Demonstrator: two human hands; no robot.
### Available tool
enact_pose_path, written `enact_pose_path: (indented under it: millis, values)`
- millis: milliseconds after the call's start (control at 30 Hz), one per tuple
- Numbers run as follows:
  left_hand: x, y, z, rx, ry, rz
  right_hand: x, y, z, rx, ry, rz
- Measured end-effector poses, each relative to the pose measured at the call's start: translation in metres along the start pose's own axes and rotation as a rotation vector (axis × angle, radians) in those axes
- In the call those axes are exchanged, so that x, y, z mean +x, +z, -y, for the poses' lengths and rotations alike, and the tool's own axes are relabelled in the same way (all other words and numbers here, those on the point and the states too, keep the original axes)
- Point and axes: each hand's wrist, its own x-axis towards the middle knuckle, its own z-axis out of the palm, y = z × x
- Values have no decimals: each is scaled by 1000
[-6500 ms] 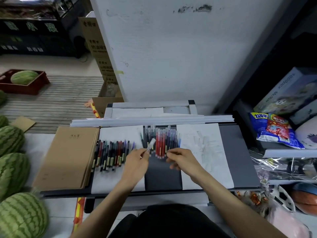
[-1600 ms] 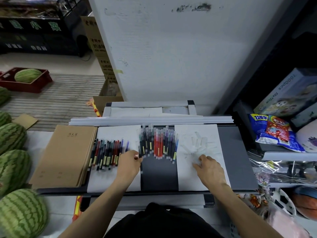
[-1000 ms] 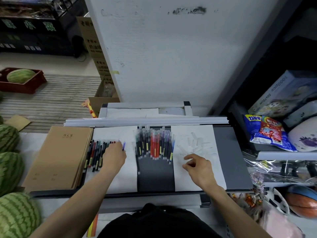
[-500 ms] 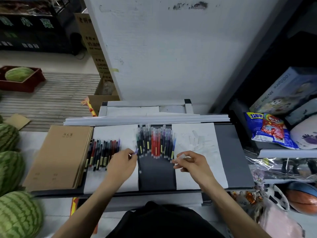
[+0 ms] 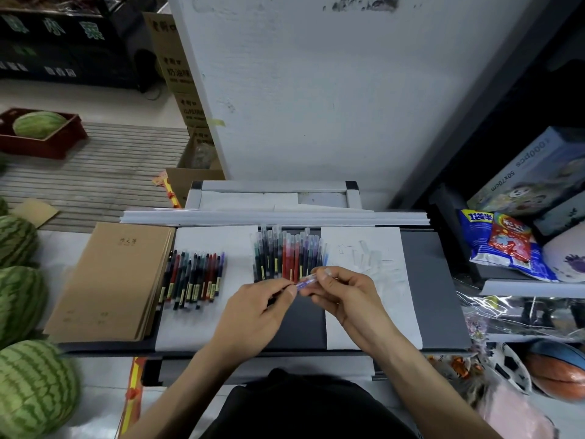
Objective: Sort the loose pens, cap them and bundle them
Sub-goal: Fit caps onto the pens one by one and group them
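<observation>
Pen [image 5: 305, 283], slim blue-violet barrel with clear cap at right end, held near level over dark desk [image 5: 427, 280], just in front of capped pens [image 5: 288, 255]. Left hand [image 5: 256, 308] pinches barrel end; right hand [image 5: 345, 299] pinches capped end. Capped pens lie in tight row, green through red to blue. Uncapped pens [image 5: 194, 280] lie in row on left white sheet [image 5: 205, 324], beside brown notebooks [image 5: 117, 277]. Clear caps [image 5: 367, 255] scattered on right white sheet [image 5: 395, 312]. Watermelons [image 5: 19, 299] far left; snack bags [image 5: 503, 245] on shelf at right.

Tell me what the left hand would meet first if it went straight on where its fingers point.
Most likely the right hand, which holds the other end of the blue pen that the left hand pinches. The two look level, though depth is unclear.
</observation>
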Motion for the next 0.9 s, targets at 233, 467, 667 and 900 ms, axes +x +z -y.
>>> enact_pose_path:
  millis: [233, 467, 667, 900]
  values:
    - [-1, -3, -7, 74, -9, -5, -2, 4, -2, -278, -171, 9]
    - [1, 9, -8, 182, -30, -17, 4, 10, -22, -291, -192, -103]
    - [1, 19, 2, 99, -68, 8, 15, 1, -28, -345, -105, -62]
    - [9, 31, 20, 49, -122, 168, 29, -8, -47, -274, 0, -82]
